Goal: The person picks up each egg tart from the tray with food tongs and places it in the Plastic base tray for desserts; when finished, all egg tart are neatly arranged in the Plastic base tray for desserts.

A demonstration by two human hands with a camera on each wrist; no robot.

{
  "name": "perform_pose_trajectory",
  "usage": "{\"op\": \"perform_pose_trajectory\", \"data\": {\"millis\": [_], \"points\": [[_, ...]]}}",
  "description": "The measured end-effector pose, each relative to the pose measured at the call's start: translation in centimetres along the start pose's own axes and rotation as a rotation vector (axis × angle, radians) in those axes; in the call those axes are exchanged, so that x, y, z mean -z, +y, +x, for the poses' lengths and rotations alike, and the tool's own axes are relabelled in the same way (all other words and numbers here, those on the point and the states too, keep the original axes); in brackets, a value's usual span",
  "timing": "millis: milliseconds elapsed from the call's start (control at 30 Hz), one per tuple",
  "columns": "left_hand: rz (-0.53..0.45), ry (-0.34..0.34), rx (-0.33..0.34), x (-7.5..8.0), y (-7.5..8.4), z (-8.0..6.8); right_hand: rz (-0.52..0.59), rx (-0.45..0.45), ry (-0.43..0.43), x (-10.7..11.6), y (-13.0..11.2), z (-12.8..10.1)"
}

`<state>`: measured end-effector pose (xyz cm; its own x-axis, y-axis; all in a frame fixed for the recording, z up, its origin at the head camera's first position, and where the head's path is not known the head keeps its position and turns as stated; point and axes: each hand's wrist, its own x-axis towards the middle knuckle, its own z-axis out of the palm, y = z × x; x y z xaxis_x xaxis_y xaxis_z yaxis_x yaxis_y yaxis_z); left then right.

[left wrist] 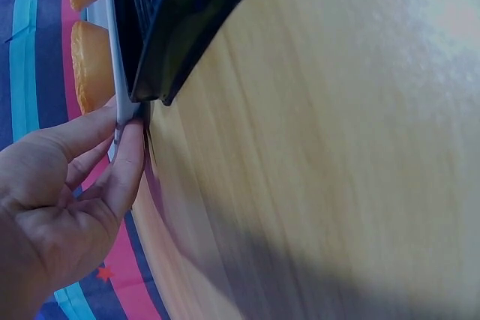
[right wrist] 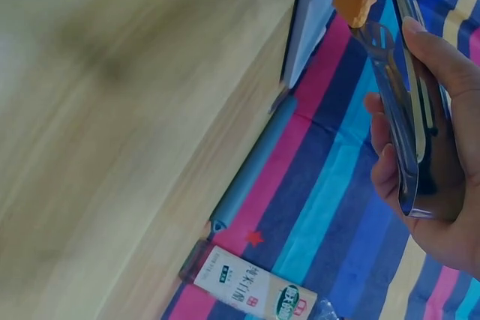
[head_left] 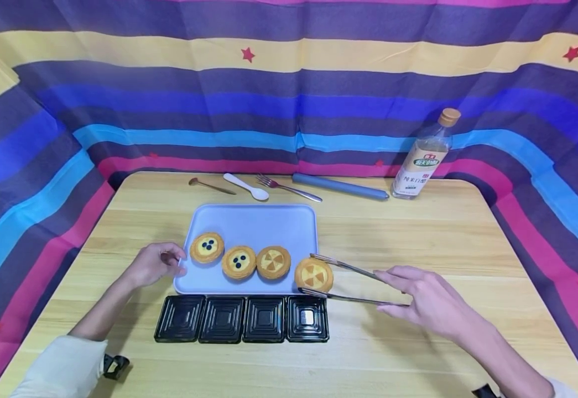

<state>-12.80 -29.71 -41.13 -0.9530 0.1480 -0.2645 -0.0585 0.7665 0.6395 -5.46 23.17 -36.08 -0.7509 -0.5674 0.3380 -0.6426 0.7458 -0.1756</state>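
Observation:
My left hand pinches the left rim of a pale lavender tray; in the left wrist view thumb and fingers meet at that rim. My right hand holds metal tongs. The tong ends lie on both sides of an egg tart with a wedge pattern, at the tray's right edge. It appears raised off the tray in the right wrist view. On the tray lie another wedge-patterned tart and two tarts with dark berries, one in the middle and one at left.
Several square black plastic trays stand in a row along the tray's front edge. Behind it lie a small brown spoon, a white spoon, a fork and a blue-grey rod. A labelled bottle stands at back right.

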Motion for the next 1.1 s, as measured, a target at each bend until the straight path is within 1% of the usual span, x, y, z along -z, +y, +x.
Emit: {"op": "perform_pose_trajectory", "data": {"millis": [133, 433, 567, 767, 1100], "points": [[-0.01, -0.004, 0.007, 0.0, 0.0, -0.1, 0.0, 0.039, 0.022, -0.1, -0.6, -0.6], [0.001, -0.009, 0.008, 0.0, 0.1, -0.1, 0.038, 0.082, 0.033, -0.6, -1.6, -1.6], [0.003, -0.007, 0.009, 0.1, 0.2, 0.0, 0.044, 0.103, 0.023, -1.0, -1.8, -2.0], [-0.008, -0.005, 0.002, 0.1, 0.2, 0.1, 0.041, 0.104, 0.016, -1.3, -2.0, -2.6], [0.004, 0.004, 0.013, 0.0, 0.3, 0.0, 0.058, 0.11, 0.029, -2.1, -1.9, -3.5]]}}
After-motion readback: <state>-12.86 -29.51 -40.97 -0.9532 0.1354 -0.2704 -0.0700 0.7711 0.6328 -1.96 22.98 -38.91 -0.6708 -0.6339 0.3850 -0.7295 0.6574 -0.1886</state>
